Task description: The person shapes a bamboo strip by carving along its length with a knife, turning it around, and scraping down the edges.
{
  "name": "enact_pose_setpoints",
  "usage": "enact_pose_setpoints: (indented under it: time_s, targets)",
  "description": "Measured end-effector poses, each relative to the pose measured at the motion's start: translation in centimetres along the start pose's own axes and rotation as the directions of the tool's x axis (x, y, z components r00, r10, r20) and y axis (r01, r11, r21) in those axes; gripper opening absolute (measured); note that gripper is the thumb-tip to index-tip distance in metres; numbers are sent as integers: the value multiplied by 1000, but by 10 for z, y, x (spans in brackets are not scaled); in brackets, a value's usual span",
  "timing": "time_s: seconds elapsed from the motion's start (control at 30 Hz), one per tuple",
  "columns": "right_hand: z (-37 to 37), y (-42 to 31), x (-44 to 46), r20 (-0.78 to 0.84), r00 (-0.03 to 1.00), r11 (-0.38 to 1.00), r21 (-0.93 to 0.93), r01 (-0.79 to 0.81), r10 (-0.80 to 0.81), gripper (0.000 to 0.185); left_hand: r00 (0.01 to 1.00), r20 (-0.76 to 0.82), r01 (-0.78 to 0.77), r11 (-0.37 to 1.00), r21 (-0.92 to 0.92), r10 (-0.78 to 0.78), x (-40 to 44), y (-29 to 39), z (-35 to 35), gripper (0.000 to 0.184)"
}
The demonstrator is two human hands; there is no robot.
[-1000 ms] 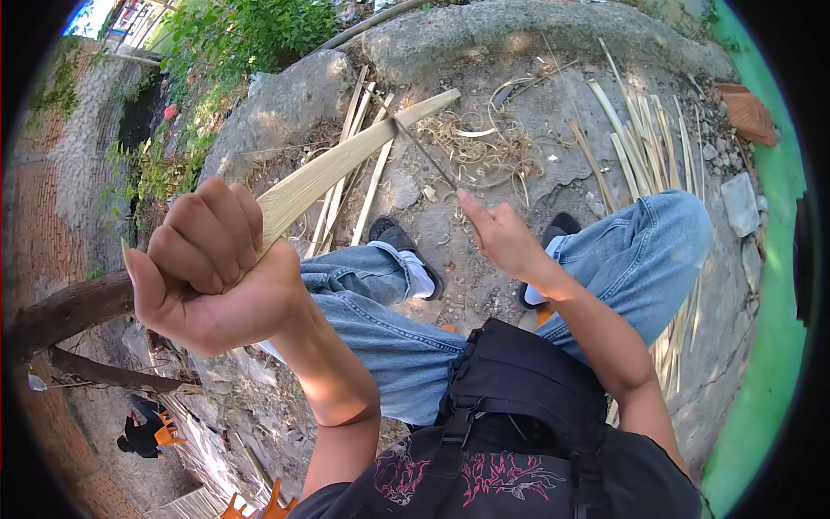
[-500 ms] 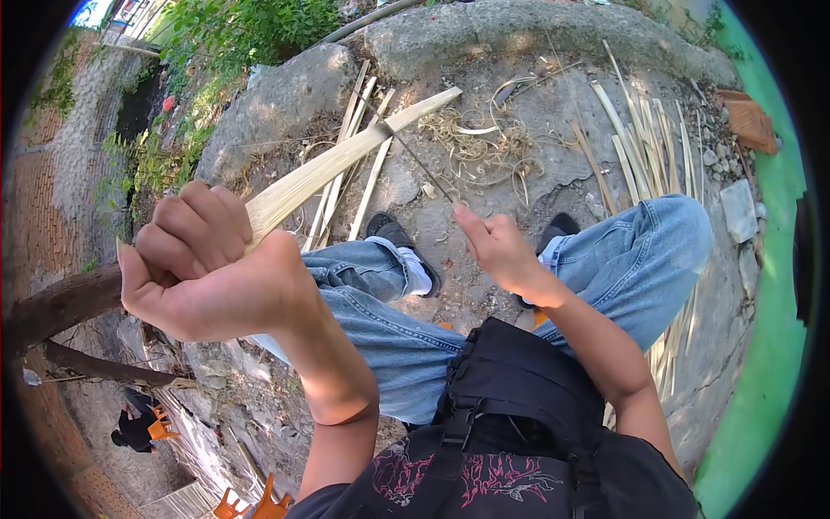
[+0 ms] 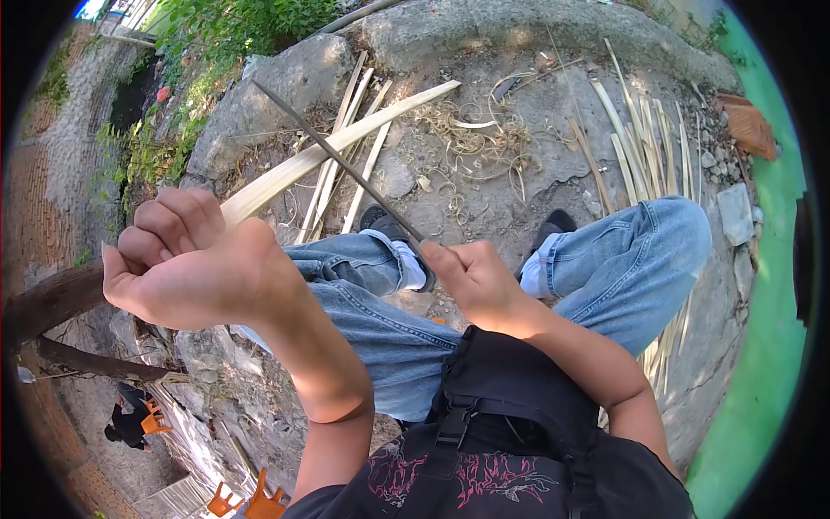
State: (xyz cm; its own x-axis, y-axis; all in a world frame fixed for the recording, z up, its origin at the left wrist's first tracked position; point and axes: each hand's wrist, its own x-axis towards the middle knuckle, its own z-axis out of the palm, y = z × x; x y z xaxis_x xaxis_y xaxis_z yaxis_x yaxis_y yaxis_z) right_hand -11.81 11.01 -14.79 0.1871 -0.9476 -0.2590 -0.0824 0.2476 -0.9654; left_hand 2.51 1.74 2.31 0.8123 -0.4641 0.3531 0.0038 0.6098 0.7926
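My left hand [image 3: 186, 259] is closed around the near end of a pale, flat bamboo strip [image 3: 393, 114], which slants up and away to the right. In my right hand [image 3: 475, 284] is a long, thin knife [image 3: 373, 192], its handle hidden by my fingers. The dark blade crosses the strip at an angle beyond my left hand and seems to touch it. Below the far end of the strip, curly shavings [image 3: 488, 143] lie on the ground.
Several bamboo strips [image 3: 373, 169] lie on the ground behind the blade, with more strips [image 3: 635, 138] at the right. A dark branch [image 3: 56, 298] is close to my left hand. A green wall [image 3: 761, 346] stands on the right. At lower left, a person [image 3: 130, 419] sits near orange chairs [image 3: 264, 500].
My right hand has moved left and slightly toward my body. The blade now crosses the strip nearer my left hand, with more of its length showing. My left hand has shifted slightly left.
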Motion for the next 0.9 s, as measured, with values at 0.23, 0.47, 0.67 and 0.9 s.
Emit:
enact_pose_setpoints:
  time_s: [0.23,0.47,0.67,0.9]
  targets:
    - [-22,72,51,-198,953,965,-84,-248,228,70,999,-15,41,999,-26,-42,10,0,-10,38]
    - [1,-5,14,92,995,998,50,31,-35,70,749,662,254,927,-276,-8,25,-8,-27,44]
    - [-40,70,74,-158,951,959,-54,-277,266,69,616,788,345,901,-265,-5,27,-9,-36,47]
    - [-2,-36,20,101,992,995,72,64,-71,71,558,830,329,909,-256,32,33,-11,-33,47]
